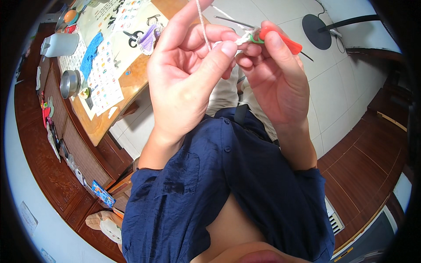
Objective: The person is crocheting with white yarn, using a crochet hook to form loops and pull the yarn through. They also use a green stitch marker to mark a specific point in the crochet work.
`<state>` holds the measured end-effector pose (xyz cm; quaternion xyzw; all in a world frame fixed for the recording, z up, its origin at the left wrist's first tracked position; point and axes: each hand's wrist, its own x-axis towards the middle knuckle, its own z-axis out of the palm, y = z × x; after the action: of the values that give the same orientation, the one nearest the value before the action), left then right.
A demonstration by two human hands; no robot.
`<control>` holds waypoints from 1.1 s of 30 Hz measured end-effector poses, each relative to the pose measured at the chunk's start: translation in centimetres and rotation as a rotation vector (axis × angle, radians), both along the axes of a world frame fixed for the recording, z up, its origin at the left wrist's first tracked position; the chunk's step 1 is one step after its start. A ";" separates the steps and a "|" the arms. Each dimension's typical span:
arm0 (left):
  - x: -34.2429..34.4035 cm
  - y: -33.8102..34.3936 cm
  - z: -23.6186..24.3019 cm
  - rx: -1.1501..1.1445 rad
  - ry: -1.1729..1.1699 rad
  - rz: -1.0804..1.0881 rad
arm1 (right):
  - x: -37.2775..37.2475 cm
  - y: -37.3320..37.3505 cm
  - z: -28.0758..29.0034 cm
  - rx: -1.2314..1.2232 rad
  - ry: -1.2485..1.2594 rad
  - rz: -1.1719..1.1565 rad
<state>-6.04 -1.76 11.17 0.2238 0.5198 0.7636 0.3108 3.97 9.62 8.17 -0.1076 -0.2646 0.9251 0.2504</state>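
Note:
My left hand (182, 72) pinches a small piece of white crochet (244, 38) between thumb and fingers. White yarn (203, 24) runs up over its raised index finger. Close on the right, my right hand (283, 81) is closed on a crochet hook (289, 43) with a red handle. Its thin dark shaft points up and left past the white stitches; a dark thin end also sticks out beyond the handle. A small green piece (256, 40) shows beside the stitches under my right thumb. Fingers hide part of the work.
At the left stands a wooden table (94, 131) with printed sheets (105, 90), black-handled scissors (133, 38), a purple-and-white knitted piece (150, 39), blue knitting (91, 55), a metal bowl (70, 84) and a translucent container (61, 45). A round black stand base (315, 31) is at the far right.

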 end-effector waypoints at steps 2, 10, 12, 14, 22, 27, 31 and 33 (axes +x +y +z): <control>0.0 0.0 -0.4 0.074 -0.023 -0.017 | 0.0 0.0 0.0 0.000 -0.002 -0.009; 0.0 -0.1 -0.3 0.073 -0.048 -0.019 | 0.2 0.1 -0.1 0.002 0.023 0.024; 0.0 -0.1 -0.3 0.083 -0.049 -0.024 | 0.2 0.1 -0.1 0.009 0.027 0.030; 0.1 0.0 0.0 0.044 -0.057 -0.002 | 0.2 0.0 -0.1 0.017 0.024 0.009; 0.3 0.1 0.3 0.023 -0.019 0.019 | 0.4 -0.1 0.2 0.014 0.017 -0.003; 0.2 0.0 0.1 0.026 0.002 0.035 | 0.4 -0.1 0.3 0.022 0.007 -0.012; 0.0 0.0 0.0 0.071 -0.014 0.020 | 0.5 -0.2 0.8 0.035 -0.054 -0.010; 0.0 0.0 0.0 0.053 -0.032 0.027 | 0.4 -0.3 1.1 0.038 -0.074 -0.015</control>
<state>-6.03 -1.75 11.13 0.2127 0.4973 0.7848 0.3025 4.38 9.28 9.27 -0.1389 -0.2905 0.9133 0.2492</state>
